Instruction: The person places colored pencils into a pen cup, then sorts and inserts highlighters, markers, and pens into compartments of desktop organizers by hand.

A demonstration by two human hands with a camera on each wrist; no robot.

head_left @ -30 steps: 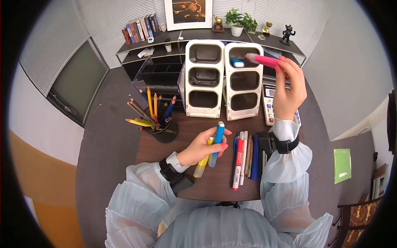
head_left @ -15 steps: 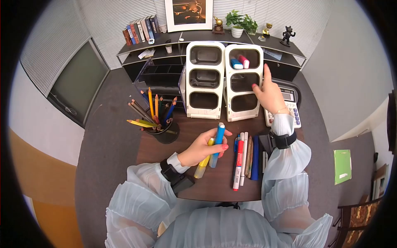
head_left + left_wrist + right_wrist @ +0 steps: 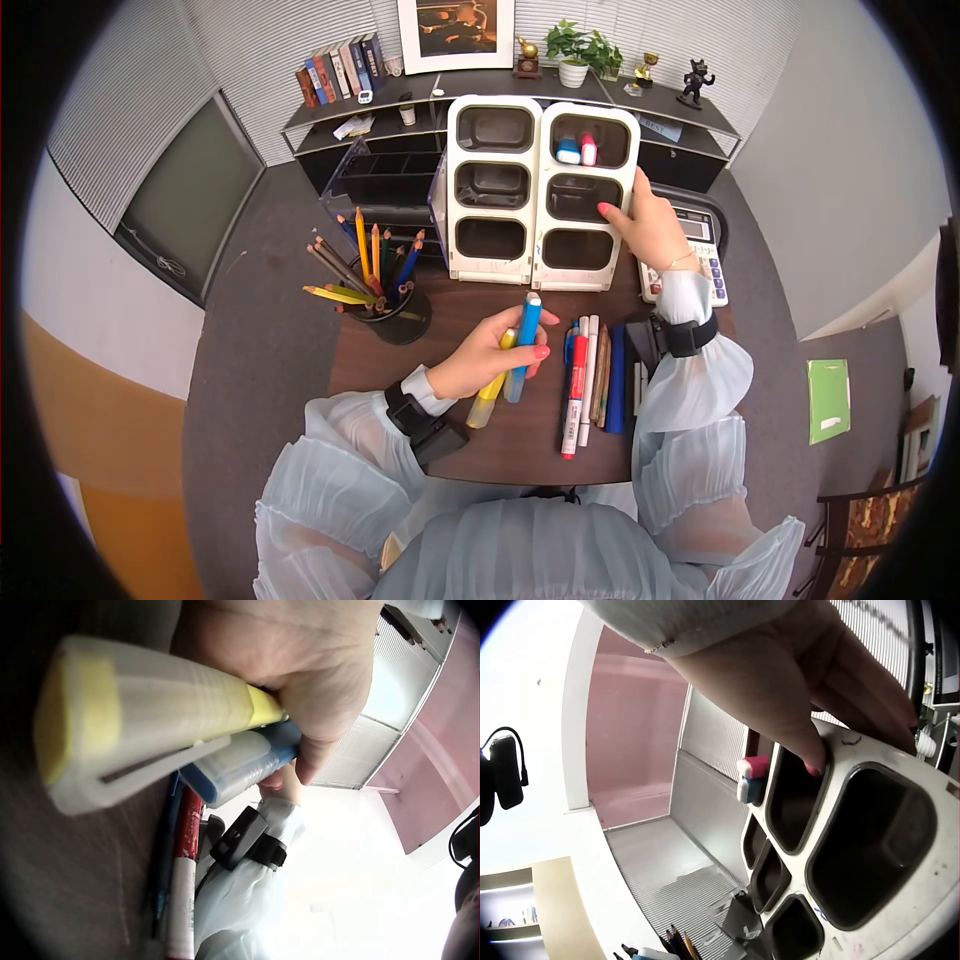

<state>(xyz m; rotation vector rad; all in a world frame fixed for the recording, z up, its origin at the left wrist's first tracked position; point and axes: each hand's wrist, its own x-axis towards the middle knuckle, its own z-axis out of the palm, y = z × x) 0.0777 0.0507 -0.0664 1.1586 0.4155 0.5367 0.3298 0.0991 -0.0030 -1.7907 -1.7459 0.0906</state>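
- Tabletop (image 3: 510, 455), dark brown, lies beneath the yellow highlighter (image 3: 487, 405) and blue highlighter (image 3: 527, 335) held in our left hand (image 3: 478, 360).
- Our right hand (image 3: 655, 230) grips the right white organizer (image 3: 592, 171).
- Books (image 3: 340, 72) line the shelf (image 3: 415, 88) behind.

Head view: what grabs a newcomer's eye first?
Two white holders, each with three dark compartments, stand toward the back of the brown desk; the right hand grips the outer side of the right holder, whose top compartment holds a pink pen and a blue pen. Nearer the person, the left hand holds a yellow highlighter and a blue highlighter.
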